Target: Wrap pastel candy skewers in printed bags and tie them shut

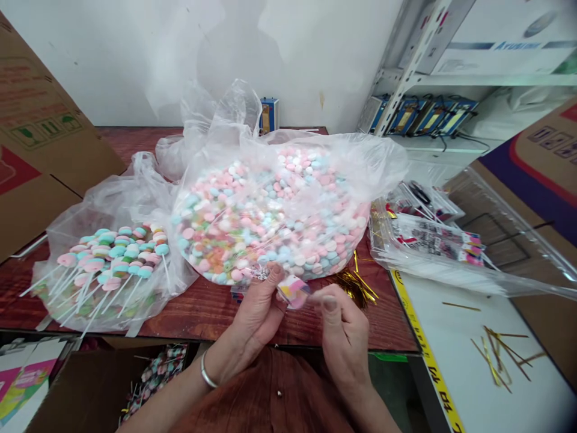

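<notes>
My left hand (259, 307) pinches a small printed plastic bag (294, 291), clear with a pink, white and yellow end, between thumb and fingers. At the right edge of that bag, my right hand (343, 328) has its fingers closed, thumb pressed against the forefinger. Blur softens the fingertips there. Just behind both hands lies a large clear bag of pastel candies (270, 222), pink, blue and white. To the left, striped candies on white sticks (112, 255) rest on another clear plastic bag (135, 180). Gold twist ties (356, 285) lie beyond my right hand.
Packs of printed bags (433, 237) lie at the right, above a white surface (433, 325) with loose gold ties (500, 355). Cardboard boxes (45, 120) flank the brown table (202, 313). A box of candy sticks (155, 379) stands below its front edge. Shelves (451, 81) rise back right.
</notes>
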A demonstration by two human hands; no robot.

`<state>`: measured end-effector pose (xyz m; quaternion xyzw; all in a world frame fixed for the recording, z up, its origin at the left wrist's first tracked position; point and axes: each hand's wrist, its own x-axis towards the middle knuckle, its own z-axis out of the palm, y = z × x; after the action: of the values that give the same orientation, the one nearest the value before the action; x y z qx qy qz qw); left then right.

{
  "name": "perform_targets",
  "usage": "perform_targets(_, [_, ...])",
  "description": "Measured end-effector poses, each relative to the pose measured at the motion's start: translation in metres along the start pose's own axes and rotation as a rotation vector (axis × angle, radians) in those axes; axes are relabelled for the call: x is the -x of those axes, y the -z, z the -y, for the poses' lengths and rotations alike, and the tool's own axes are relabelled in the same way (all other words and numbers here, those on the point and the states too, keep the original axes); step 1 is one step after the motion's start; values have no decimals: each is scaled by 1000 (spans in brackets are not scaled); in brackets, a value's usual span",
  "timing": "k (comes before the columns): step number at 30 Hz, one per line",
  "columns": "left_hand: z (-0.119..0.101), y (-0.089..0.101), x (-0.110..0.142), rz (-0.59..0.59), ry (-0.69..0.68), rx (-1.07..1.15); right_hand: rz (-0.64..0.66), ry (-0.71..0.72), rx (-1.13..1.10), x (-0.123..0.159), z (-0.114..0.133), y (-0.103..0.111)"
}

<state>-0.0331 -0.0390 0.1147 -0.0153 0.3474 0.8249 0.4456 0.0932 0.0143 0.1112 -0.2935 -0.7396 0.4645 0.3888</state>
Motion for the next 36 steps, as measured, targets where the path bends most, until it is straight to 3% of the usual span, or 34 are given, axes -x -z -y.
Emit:
perform_targets(4, [-1, 0, -2, -64, 55, 134, -112, 197, 54, 4, 8, 4])
perform_targets(7, [-1, -1, -2, -51, 44, 113, -87, 385, 171, 6, 14, 1])
perform_targets(9, [0, 0, -2, -40, 20, 74, -55, 436, 235, 6, 15, -4])
perform_targets(16, [0, 3, 5, -61, -158, -72, -58, 350, 256, 1, 6, -16])
perform_targets(20, [-6, 5, 10, 20, -71, -119, -71, 354, 222, 1, 3, -16])
perform_targets(23, [-16, 11, 11, 12, -94, -96, -36, 366, 164, -2, 7, -21])
perform_targets(26, [-41, 24, 12, -55, -182, -42, 51, 379, 110, -9, 20, -33])
perform_targets(29, [-82, 48, 22, -170, -340, 38, 126, 382, 76, -21, 37, -60])
perform_targets(31, [-112, 71, 33, -275, -466, 97, 261, 390, 36, -28, 48, -91])
perform_targets(34, [-152, 107, 55, -402, -661, 144, 586, 387, 138, -35, 61, -159])
perform_targets(36, [-169, 129, 68, -448, -763, 152, 759, 386, 454, -38, 67, -208])
